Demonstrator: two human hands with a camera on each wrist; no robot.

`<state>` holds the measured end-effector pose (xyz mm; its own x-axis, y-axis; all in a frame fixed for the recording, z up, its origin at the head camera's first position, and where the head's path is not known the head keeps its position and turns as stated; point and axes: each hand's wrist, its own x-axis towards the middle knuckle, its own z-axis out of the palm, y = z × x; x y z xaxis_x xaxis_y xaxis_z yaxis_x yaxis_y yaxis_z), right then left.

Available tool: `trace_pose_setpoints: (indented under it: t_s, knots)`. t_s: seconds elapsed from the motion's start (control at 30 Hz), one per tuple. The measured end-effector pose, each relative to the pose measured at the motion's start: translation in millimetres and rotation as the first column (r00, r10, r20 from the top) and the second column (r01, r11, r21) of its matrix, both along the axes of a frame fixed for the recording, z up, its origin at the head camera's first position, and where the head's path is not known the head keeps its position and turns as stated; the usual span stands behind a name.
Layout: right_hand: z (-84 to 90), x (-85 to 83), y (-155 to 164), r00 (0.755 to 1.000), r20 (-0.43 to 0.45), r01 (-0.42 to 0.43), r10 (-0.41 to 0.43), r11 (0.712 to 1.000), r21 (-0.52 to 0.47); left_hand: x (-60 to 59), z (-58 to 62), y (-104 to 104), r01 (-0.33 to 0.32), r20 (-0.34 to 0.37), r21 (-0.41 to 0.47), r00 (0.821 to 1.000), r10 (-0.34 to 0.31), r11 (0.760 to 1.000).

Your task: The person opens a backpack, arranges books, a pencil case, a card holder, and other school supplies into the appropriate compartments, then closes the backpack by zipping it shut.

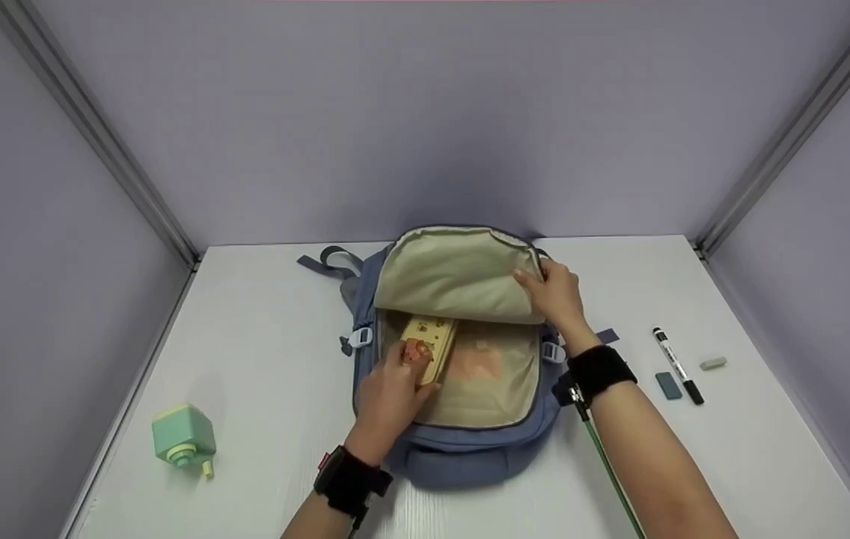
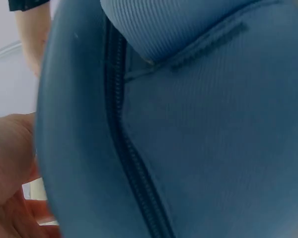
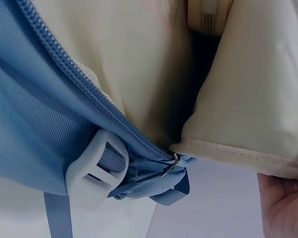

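Observation:
A blue backpack (image 1: 462, 457) lies on the table with its main compartment unzipped, showing a cream lining (image 1: 500, 389). My left hand (image 1: 391, 393) grips a long yellow pencil case (image 1: 436, 340) with small printed figures and an orange-red decoration. The case's far end passes under the raised flap (image 1: 455, 273), inside the bag. With thumb and fingers, my right hand (image 1: 556, 296) holds the flap's right edge up. The right wrist view shows that flap edge (image 3: 238, 153) pinched by the fingers. In the left wrist view the bag's blue fabric (image 2: 213, 124) hides most of the scene.
On the left stands a mint-green cube (image 1: 184, 434) with a round knob and small yellow handle. Right of the bag lie a black-and-white marker (image 1: 678, 365), a dark teal block (image 1: 669, 385) and a pale green stick (image 1: 713, 363). Grey panels wall the table's back and sides.

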<state>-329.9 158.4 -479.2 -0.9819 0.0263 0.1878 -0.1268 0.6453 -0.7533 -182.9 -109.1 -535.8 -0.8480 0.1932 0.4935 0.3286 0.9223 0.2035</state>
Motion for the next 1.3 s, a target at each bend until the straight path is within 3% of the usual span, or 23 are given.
trace_pose_setpoints:
  t_s: [0.13, 0.27, 0.53, 0.7, 0.83, 1.0, 1.13, 1.3]
  knots:
    - [-2.9, 0.1, 2.0, 1.0, -0.003, 0.016, -0.016, 1.0, -0.001, -8.6, -4.7, 4.1, 0.006, 0.04, -0.012, 0.999, -0.006, 1.0]
    - [-5.7, 1.0, 2.5, 1.0, -0.003, 0.021, -0.021, 1.0, -0.009, -5.1, -8.8, 7.5, 0.002, 0.095, 0.012, 0.995, -0.003, 1.0]
    - [-5.8, 4.4, 5.1, 0.999, -0.025, 0.038, -0.038, 0.999, 0.001, 35.3, 3.7, 11.4, 0.015, 0.091, -0.037, 0.996, -0.011, 0.999]
    - [-5.2, 4.2, 5.7, 0.998, -0.023, 0.053, -0.053, 0.998, -0.021, 50.8, 6.4, 12.5, 0.057, 0.207, -0.058, 0.977, -0.044, 0.997]
    - [-6.3, 4.0, 4.9, 0.999, -0.014, 0.043, -0.044, 0.999, -0.019, 50.9, 6.2, 12.5, 0.077, 0.304, -0.078, 0.951, -0.05, 0.994]
    - [-8.1, 4.4, 4.7, 0.999, -0.017, 0.031, -0.031, 0.999, -0.017, 49.2, 6.5, 12.8, 0.103, 0.358, -0.089, 0.932, -0.065, 0.991]
    - [-8.2, 4.1, 4.3, 0.999, -0.026, 0.026, -0.026, 1.0, -0.017, 45.2, 6.7, 14.4, 0.112, 0.371, -0.078, 0.926, -0.075, 0.991]
    - [-8.5, 4.6, 3.0, 0.999, -0.032, 0.025, -0.025, 1.0, -0.011, 36.3, 7.0, 16.4, 0.115, 0.348, -0.08, 0.934, -0.08, 0.99]
